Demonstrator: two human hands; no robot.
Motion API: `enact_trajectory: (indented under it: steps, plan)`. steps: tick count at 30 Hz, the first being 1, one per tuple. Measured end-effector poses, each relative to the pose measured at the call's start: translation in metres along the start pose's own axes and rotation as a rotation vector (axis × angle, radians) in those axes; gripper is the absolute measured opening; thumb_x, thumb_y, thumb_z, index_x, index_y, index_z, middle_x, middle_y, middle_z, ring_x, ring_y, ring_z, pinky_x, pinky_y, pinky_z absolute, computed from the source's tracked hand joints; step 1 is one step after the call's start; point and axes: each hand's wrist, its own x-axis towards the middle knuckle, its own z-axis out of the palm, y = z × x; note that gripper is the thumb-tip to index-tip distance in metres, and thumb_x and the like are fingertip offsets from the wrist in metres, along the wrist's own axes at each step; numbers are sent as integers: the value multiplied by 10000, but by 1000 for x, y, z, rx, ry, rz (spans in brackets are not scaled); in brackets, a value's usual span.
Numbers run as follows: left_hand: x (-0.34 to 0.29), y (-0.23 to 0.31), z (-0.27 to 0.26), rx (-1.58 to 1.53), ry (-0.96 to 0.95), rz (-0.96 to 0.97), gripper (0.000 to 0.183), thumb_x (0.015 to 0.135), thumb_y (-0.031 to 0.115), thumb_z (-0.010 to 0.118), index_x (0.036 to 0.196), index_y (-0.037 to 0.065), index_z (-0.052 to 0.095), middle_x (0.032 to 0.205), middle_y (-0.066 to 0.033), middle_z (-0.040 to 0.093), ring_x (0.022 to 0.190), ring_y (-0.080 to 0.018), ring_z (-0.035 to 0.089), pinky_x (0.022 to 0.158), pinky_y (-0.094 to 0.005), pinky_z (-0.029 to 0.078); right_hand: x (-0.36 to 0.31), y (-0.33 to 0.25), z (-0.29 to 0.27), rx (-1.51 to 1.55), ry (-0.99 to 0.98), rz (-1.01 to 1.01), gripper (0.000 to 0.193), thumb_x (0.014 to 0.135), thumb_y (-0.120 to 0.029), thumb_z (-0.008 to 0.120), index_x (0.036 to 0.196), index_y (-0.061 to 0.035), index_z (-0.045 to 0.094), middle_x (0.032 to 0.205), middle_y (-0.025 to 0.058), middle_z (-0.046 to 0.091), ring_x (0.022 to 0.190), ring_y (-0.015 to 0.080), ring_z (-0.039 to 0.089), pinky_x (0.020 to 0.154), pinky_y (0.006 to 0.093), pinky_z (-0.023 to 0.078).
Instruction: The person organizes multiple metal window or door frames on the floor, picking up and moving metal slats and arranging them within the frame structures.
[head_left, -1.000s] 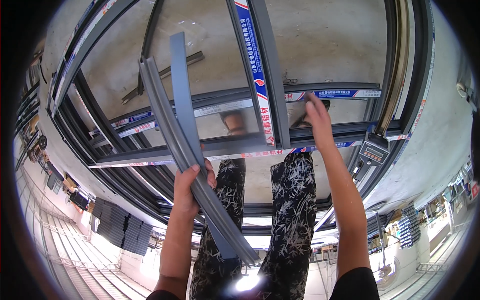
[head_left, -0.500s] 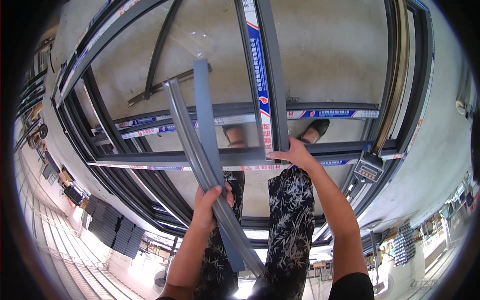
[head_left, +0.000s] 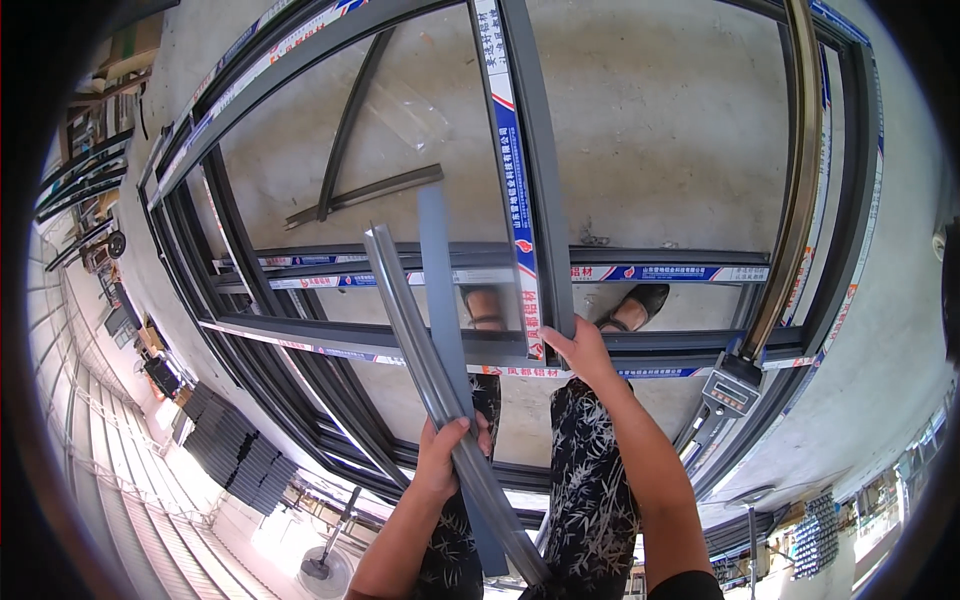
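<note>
Left hand (head_left: 438, 460) clasps grey strips (head_left: 430, 380) – one grooved, one flat – right hand (head_left: 583, 355) grips frame bar (head_left: 541, 170)

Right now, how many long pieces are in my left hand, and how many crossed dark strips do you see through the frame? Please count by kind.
Grey grooved profile in left hand: 1
Flat blue-grey strip, same hand: 1
Crossed dark strips: 2
Total: 4
</note>
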Motion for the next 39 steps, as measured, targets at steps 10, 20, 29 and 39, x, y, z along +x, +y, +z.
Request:
enact_trajectory:
  steps: [10,20,29,39]
  plan:
    - [-5,-9,7,-104,113,23,565,802,206,567,1292,9,367,840,-103,561,599,-192,544,574,-331,464,-1,7,6,-368,172,88,546,768,-495,678,901,30,615,795,215,655,752,364,645,689,404,503]
    - [19,-20,24,-163,158,101,439,810,185,567,1177,1,409,849,-116,550,599,-196,547,528,-303,453,13,3,15,114,58,74,504,722,-315,775,1004,56,582,881,189,666,784,244,656,727,323,499]
    - [89,3,13,388,236,400,281,816,122,555,1042,1,441,814,-97,563,640,-160,569,584,-290,477,22,2,1,253,-169,175,480,736,-253,786,1068,31,589,923,125,674,819,181,633,749,303,496]
    - [100,-29,24,146,240,288,279,807,70,537,1051,5,419,814,-99,560,633,-162,558,590,-286,472,-2,-23,-49,-177,159,-34,472,666,-199,801,1047,-5,601,1022,149,586,908,258,608,758,347,504]
